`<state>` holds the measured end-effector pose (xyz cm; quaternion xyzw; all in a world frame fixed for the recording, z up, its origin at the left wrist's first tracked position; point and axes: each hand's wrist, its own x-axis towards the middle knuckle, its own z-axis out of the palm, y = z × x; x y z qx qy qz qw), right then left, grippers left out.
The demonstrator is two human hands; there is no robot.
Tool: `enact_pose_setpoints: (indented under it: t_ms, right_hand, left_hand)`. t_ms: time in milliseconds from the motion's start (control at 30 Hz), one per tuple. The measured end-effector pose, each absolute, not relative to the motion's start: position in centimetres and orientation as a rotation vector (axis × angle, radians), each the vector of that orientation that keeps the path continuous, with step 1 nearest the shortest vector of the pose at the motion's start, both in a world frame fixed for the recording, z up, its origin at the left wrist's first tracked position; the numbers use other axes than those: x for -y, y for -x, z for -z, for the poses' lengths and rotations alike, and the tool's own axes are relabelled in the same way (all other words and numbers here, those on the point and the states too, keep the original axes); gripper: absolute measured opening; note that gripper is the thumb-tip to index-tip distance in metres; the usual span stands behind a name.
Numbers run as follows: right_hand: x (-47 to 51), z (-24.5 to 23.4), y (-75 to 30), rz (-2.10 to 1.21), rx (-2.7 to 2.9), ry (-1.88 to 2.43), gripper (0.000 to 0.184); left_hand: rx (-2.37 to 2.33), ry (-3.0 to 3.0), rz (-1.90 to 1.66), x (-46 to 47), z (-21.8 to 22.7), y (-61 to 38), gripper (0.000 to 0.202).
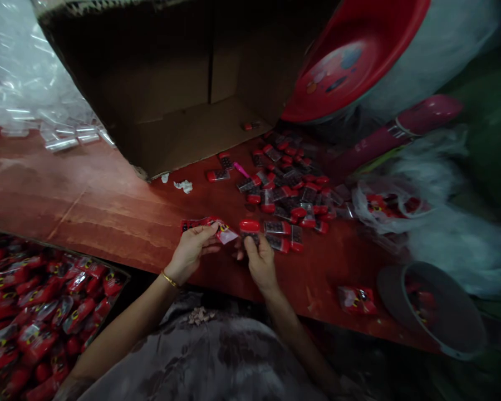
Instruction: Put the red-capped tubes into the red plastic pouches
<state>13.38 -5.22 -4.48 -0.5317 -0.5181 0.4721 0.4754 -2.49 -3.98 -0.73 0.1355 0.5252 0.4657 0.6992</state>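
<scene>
My left hand (191, 249), with a gold bangle at the wrist, pinches a small red printed plastic packet (226, 232) whose pale end points right. Close beside it, my right hand (260, 264) is closed around a small clear container with a red cap (249, 225) and dark contents, cap facing away from me. The packet's pale end is near the container; whether they touch I cannot tell. Just beyond my right hand lie several similar containers (278, 227), and a larger heap of them (292, 184) spreads farther back.
An open cardboard box (179, 133) lies on its side on the red-brown table (104, 206). Behind are a red basin (371, 61) and a pink cylinder (426, 114). Filled red packets (37, 317) are piled lower left. A grey bucket (455, 317) stands at right, clear tubes (62, 142) at left.
</scene>
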Motion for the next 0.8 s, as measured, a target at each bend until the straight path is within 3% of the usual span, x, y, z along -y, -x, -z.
enact_pose_setpoints:
  t_ms: [333,800]
  right_hand:
    - [7.1,2.2,-17.7,-0.325,2.117,1.113,0.043]
    - [6.7,3.4,-16.6,-0.288,2.076,1.126,0.044]
  left_hand:
    - [-1.162,-0.383,-1.0,3.7,0.2,3.1,0.042]
    - [-1.203,-0.472,-1.008,4.1,0.3,2.8,0.048]
